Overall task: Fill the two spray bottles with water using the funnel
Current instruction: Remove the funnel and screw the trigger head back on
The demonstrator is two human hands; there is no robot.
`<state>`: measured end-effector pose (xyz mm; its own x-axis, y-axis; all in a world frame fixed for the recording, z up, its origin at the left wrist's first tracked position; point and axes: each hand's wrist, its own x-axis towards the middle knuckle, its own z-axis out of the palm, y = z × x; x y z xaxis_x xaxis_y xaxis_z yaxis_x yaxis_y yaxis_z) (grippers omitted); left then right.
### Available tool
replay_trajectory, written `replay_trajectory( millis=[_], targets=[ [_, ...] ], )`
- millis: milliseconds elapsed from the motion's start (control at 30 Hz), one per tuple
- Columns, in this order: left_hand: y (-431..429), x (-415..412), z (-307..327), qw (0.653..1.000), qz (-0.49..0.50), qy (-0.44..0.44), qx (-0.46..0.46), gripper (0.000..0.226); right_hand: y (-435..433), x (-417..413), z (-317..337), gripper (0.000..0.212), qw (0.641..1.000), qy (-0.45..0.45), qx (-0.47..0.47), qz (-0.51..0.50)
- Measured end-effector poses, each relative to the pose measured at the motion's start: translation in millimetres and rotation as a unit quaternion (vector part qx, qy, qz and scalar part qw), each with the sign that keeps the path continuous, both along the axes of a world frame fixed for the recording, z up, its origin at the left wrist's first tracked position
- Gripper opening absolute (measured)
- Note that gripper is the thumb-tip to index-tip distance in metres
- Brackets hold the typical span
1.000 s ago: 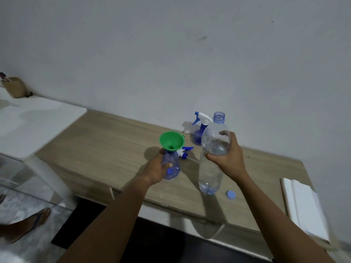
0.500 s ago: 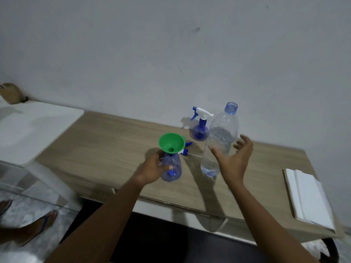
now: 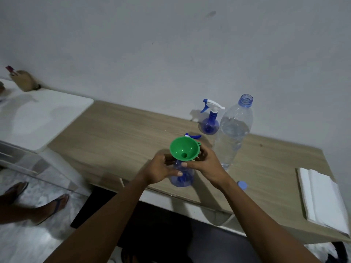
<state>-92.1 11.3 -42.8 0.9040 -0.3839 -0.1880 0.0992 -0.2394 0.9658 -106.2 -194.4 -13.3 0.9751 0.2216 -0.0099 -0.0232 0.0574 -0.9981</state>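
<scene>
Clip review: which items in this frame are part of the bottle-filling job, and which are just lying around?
In use: green funnel, sitting in the open spray bottle; left hand grips that bottle, right hand holds the funnel; second spray bottle; uncapped water bottle; loose sprayer head; blue cap.
Lying about: white folded sheets; brown holder on the white side table.
</scene>
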Motion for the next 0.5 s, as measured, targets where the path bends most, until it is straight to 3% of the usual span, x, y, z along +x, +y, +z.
replay_trajectory(
  millis=[167, 367, 500],
  targets=[
    [0, 4, -5, 1.0, 0.004, 0.008, 0.009, 0.059, -1, 5, 5, 0.063, 1.0, 0.012, 0.024, 0.001],
    [6, 16, -8, 0.996, 0.085, -0.011, 0.031, 0.078, -4, 27, 33, 0.063, 0.99, -0.024, 0.103, -0.098],
    [17, 26, -6, 0.988, 0.143, -0.045, 0.039, 0.08, -7, 34, 10, 0.054, 0.995, -0.012, -0.006, -0.094]
  ],
)
